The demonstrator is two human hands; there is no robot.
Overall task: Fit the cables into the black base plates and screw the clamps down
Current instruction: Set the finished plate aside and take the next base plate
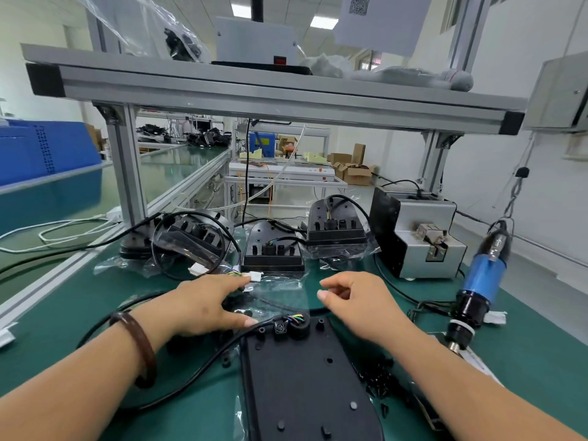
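Observation:
A black base plate (305, 377) lies flat in front of me on the green mat. A black cable (203, 374) runs into its top edge, where coloured wires (296, 319) show at the clamp. My left hand (206, 303) stretches forward over a clear plastic bag (280, 294), fingers straight, its thumb by the cable near the plate's top left corner. My right hand (359, 300) hovers above the plate's top right with loosely curled fingers and holds nothing. Three more base plates (272, 249) with cables stand in bags further back.
A blue electric screwdriver (477, 281) hangs at the right. A grey screw feeder box (423, 237) stands behind it. Small black clamp parts (378, 377) lie scattered right of the plate. An aluminium frame shelf (254, 90) spans overhead, and a white connector (254, 275) lies beyond my left fingers.

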